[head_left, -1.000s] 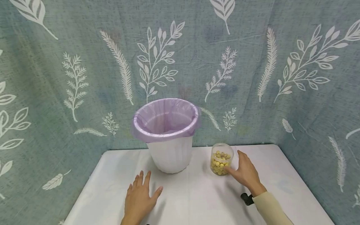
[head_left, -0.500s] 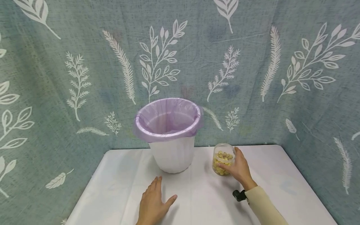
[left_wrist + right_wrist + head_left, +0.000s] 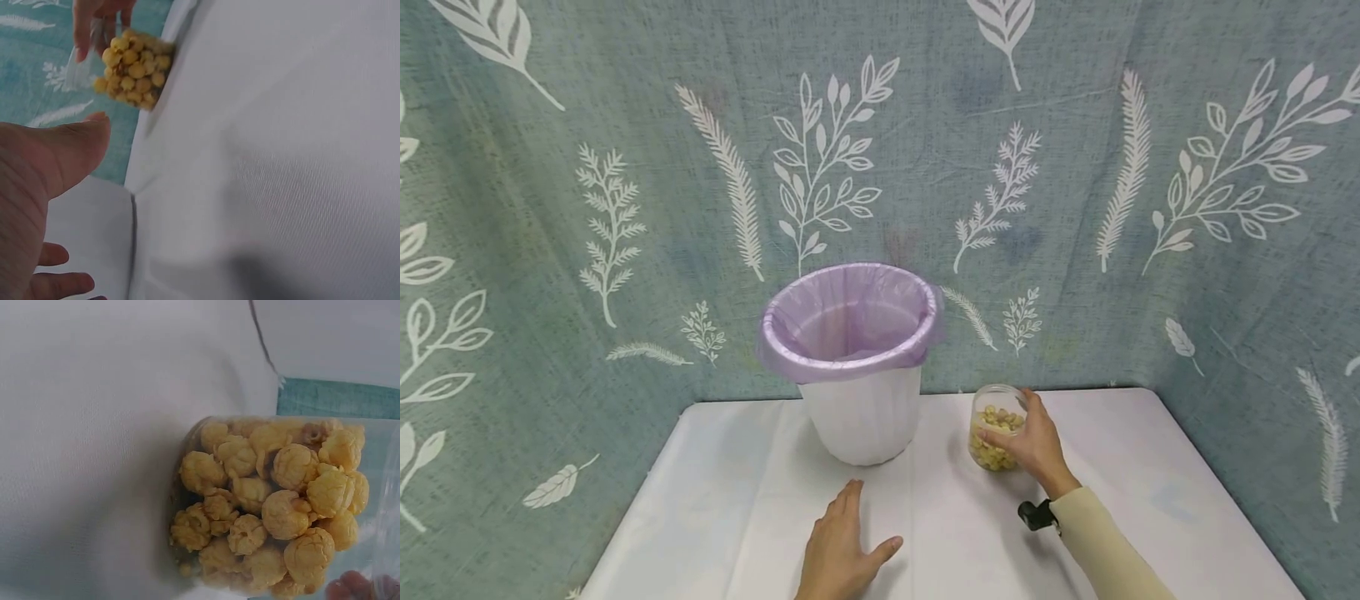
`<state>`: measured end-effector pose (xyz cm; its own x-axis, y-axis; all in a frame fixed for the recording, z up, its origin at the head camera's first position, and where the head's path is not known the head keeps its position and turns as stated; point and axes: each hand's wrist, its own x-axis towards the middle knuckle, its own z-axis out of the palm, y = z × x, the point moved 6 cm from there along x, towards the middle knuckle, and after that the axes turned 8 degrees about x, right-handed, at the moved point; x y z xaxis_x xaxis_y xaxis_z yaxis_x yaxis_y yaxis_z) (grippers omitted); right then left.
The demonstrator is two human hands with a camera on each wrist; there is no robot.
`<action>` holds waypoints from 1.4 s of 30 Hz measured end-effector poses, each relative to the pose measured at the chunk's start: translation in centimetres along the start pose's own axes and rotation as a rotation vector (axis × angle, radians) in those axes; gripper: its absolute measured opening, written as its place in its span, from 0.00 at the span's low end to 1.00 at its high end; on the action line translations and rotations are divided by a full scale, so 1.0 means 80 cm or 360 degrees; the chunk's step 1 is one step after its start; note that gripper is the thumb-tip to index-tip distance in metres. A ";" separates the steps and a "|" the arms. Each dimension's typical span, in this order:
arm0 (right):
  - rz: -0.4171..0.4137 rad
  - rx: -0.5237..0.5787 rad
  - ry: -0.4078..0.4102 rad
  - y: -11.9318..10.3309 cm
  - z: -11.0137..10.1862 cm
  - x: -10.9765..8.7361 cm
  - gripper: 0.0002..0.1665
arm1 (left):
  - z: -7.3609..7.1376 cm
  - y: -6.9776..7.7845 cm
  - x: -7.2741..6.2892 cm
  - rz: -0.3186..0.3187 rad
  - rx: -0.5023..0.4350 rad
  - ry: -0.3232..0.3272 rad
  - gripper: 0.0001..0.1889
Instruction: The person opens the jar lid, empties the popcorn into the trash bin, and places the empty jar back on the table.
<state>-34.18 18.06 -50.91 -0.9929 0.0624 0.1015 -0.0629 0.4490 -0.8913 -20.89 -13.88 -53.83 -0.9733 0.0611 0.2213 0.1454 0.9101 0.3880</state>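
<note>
A clear plastic jar (image 3: 991, 454) partly filled with yellow popcorn (image 3: 262, 506) stands upright on the white-covered table. My right hand (image 3: 1039, 443) grips it from the right, thumb on the near side and fingers around the far side near the rim. In the right wrist view only fingertips (image 3: 353, 586) show at the lower right corner. My left hand (image 3: 842, 546) is held over the table's front middle, fingers straight and thumb spread, touching no object. In the left wrist view its thumb (image 3: 81, 147) points toward the jar, which is some way off.
A white bin (image 3: 865, 421) lined with a purple bag (image 3: 790, 362) stands at the back, left of the jar. Behind the table hangs a green leaf-patterned cloth (image 3: 925, 208). A black wrist device (image 3: 1036, 515) sits below my right wrist.
My right hand has moved left onto the jar and taken hold of it. My left hand has moved right and nearer the table's front edge. The camera view has shifted slightly.
</note>
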 end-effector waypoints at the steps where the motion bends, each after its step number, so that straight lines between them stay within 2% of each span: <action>1: 0.0000 0.0001 -0.0006 0.000 0.000 -0.001 0.67 | 0.003 0.002 0.001 -0.0005 -0.0015 -0.0022 0.53; 8: -0.0027 0.0008 -0.0068 -0.006 0.007 -0.016 0.66 | 0.017 0.014 0.007 0.0001 -0.0083 -0.0116 0.54; 17: -0.0094 0.0007 -0.0119 -0.023 0.024 -0.059 0.65 | 0.030 0.026 0.010 0.0051 -0.0182 -0.0165 0.55; 22: -0.0117 0.0133 -0.0181 -0.034 0.035 -0.079 0.64 | 0.040 0.031 0.011 0.0063 -0.0268 -0.0219 0.56; 28: -0.0009 0.0341 -0.0259 -0.041 0.045 -0.095 0.61 | 0.048 0.037 0.014 0.0060 -0.0421 -0.0269 0.55; 32: 0.0005 0.0441 -0.0299 -0.049 0.049 -0.104 0.59 | 0.045 0.044 0.017 0.0103 -0.0559 -0.0222 0.52; 36: -0.0017 0.0578 -0.0314 -0.064 0.050 -0.112 0.57 | 0.036 0.052 0.021 0.0177 -0.0624 -0.0092 0.50; 42: -0.0073 0.0750 -0.0270 -0.081 0.049 -0.120 0.54 | 0.022 0.065 0.021 0.0283 -0.0637 0.0130 0.46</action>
<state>-24.62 11.03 -47.82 -0.9880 -0.1114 0.1066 -0.1066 -0.0056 -0.9943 -22.13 -8.36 -53.02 -0.9121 0.1550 0.3796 0.3821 0.6569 0.6500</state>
